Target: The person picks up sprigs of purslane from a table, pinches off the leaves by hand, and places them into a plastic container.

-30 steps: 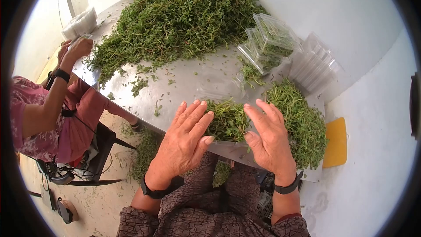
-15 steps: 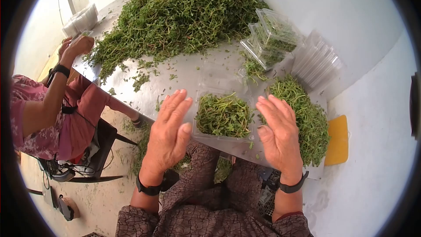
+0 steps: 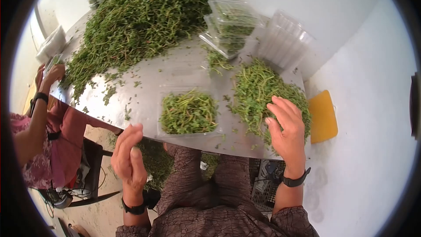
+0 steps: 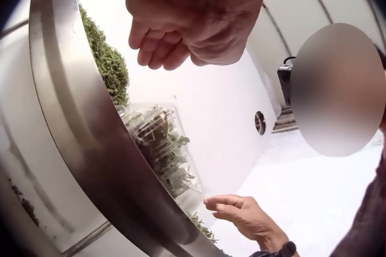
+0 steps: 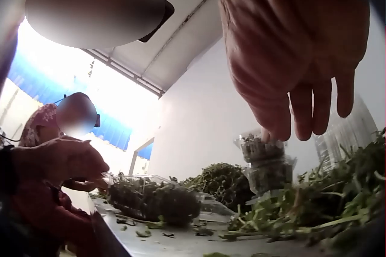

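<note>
A clear plastic container (image 3: pixel 188 113) heaped with leafy green sprigs sits near the table's front edge, its clear lid folded back behind it. To its left, off the table edge, my left hand (image 3: pixel 128 157) is raised with loosely bent fingers and nothing in it. My right hand (image 3: pixel 287 129) hovers over the smaller pile of greens (image 3: pixel 258 92) at the right, holding nothing, fingers relaxed. In the right wrist view the fingers (image 5: pixel 313 109) hang above those loose sprigs. The filled container (image 5: pixel 154 200) also shows there, farther left.
A large heap of greens (image 3: pixel 144 22) covers the back of the metal table (image 3: pixel 144 72). Filled containers (image 3: pixel 230 24) are stacked beside nested empty ones (image 3: pixel 285 39) near the wall. A yellow board (image 3: pixel 323 116) stands at the right. Another person (image 3: pixel 44 149) sits at the left.
Both hands have parted from around the filled container, left hand leftward and right hand over the smaller pile. The head view has shifted, so the table appears farther left.
</note>
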The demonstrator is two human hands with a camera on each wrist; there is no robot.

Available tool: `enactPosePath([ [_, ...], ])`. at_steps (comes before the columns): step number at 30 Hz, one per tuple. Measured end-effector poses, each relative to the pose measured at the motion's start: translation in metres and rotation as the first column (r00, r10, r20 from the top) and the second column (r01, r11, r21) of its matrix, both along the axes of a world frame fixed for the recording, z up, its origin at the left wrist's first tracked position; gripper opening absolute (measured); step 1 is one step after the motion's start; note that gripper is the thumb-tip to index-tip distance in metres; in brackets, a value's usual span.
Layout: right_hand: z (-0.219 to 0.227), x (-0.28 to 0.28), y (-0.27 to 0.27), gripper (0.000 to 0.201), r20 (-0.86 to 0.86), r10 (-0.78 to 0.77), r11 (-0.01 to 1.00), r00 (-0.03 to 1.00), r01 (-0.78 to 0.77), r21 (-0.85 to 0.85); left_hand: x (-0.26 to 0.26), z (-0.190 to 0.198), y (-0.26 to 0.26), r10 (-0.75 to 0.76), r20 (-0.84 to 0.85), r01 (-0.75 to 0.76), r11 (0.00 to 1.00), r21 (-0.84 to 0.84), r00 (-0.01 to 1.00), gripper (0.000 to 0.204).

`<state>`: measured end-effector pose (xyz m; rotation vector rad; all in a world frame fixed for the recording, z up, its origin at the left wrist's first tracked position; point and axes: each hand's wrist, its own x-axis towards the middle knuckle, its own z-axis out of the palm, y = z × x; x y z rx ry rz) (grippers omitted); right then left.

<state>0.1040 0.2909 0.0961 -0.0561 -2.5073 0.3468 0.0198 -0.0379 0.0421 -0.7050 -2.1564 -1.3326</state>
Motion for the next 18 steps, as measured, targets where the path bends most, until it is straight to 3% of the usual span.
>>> enactPosePath([
  [2,-0.002,0.004,0.009,0.034,0.006,-0.034,0.999,0.999,0.034,0.004,0.007,0.005,0.003,-0.119,-0.046,0.120,0.992,0.032,0.992,0.029],
  [4,-0.004,0.006,0.015,0.033,0.037,-0.060,0.998,0.998,0.060,0.002,0.011,0.009,0.016,-0.137,-0.100,0.140,0.990,0.026,0.986,0.027],
  [7,-0.002,0.004,0.011,0.029,0.035,-0.015,1.000,0.999,0.015,-0.017,0.013,0.008,0.027,-0.341,-0.141,0.336,0.940,-0.058,0.930,0.017],
  [10,0.000,0.002,0.003,0.025,0.062,-0.013,0.998,0.998,0.016,-0.058,0.017,0.012,0.036,-0.422,-0.132,0.399,0.901,-0.172,0.897,0.011],
  [14,-0.005,0.003,-0.006,0.026,0.075,-0.073,0.997,0.995,0.073,-0.010,0.022,0.013,0.045,-0.507,-0.066,0.488,0.852,-0.188,0.859,0.010],
  [16,-0.010,0.003,-0.009,0.032,0.237,-0.151,0.989,0.960,0.146,0.035,0.025,0.011,0.047,-0.517,-0.037,0.502,0.844,-0.187,0.855,0.012],
  [18,-0.016,-0.002,-0.013,0.034,0.279,-0.228,0.973,0.933,0.224,0.047,0.025,0.005,0.047,-0.547,-0.005,0.534,0.821,-0.203,0.837,0.016],
])
